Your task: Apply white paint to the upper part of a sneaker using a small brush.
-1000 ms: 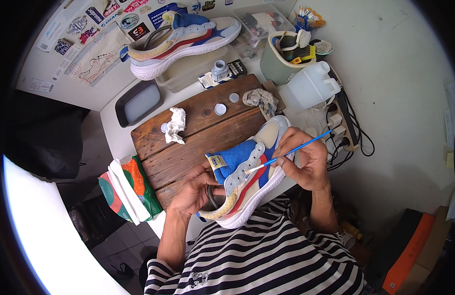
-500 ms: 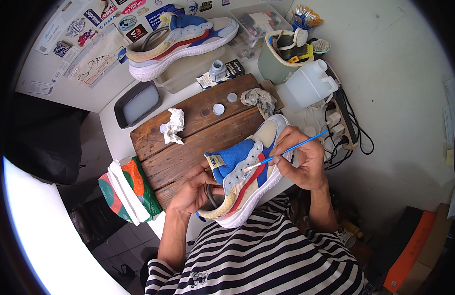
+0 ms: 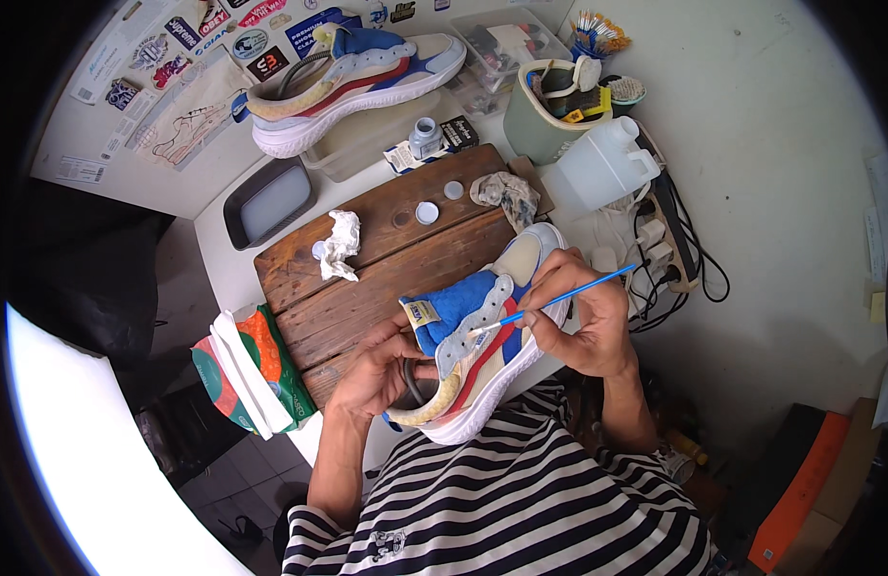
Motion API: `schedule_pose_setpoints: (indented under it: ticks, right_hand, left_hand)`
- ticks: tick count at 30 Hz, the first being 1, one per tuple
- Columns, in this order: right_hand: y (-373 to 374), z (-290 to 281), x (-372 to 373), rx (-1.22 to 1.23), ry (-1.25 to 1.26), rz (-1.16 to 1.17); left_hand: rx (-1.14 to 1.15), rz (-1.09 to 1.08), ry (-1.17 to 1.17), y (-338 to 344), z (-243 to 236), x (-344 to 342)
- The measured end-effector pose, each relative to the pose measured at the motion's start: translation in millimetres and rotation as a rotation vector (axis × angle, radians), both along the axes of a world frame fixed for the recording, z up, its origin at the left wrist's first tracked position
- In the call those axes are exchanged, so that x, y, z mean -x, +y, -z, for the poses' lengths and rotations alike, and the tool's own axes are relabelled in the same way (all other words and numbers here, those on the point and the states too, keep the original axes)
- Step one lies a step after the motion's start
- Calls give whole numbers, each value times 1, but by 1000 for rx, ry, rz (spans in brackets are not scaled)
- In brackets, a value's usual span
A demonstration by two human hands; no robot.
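Note:
A multicoloured sneaker [image 3: 492,370] with a blue tongue, red stripe and white sole is tilted over the near edge of the wooden board [image 3: 367,288]. My left hand [image 3: 372,372] grips it by the collar and tongue at the heel end, some fingers hidden inside. Pinched in my right hand [image 3: 588,317] is a thin blue paintbrush [image 3: 578,290]. Its pale tip meets the light grey eyelet panel. Beyond the sneaker, a small open pot with pale contents [image 3: 426,213] and a round cap [image 3: 453,190] lie on the board, near a crumpled white tissue [image 3: 341,248].
The matching sneaker [image 3: 357,91] rests at the back on a clear plastic bin [image 3: 343,154]. A paint bottle [image 3: 425,139], a dark tray [image 3: 268,204], a stained rag [image 3: 506,197], a brush bucket [image 3: 540,125], a jug [image 3: 602,168], a power strip [image 3: 669,230] and a tissue pack [image 3: 256,374] surround the board.
The brush tip has shifted slightly left along the grey eyelet panel, with my right hand moving a little the same way. My left hand and the sneaker stay nearly still.

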State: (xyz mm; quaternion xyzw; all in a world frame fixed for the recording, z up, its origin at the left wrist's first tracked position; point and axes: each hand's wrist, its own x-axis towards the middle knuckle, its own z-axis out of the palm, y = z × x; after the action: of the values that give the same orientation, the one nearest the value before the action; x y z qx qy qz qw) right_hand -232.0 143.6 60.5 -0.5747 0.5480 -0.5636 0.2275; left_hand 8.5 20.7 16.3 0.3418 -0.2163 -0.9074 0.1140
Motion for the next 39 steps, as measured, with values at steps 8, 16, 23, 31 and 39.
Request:
schedule_pose_setpoints:
  ticks: [8,16,23,31,39]
  right_hand:
    - [-2,-3,-1,9,68,10]
    - [-4,-10,-3,25,122,29]
    - [-3,-14,-7,19,169,43]
    - [-1,-13,-5,23,144,60]
    - [-2,-13,0,-1,144,27]
  left_hand:
    - [-17,2,8,-1,1,1]
    - [2,10,-2,-1,-2,2]
    - [-2,4,-16,0,-5,3]
    - [73,106,11,-4,6,-3]
    - [36,45,-2,-4,9,-4]
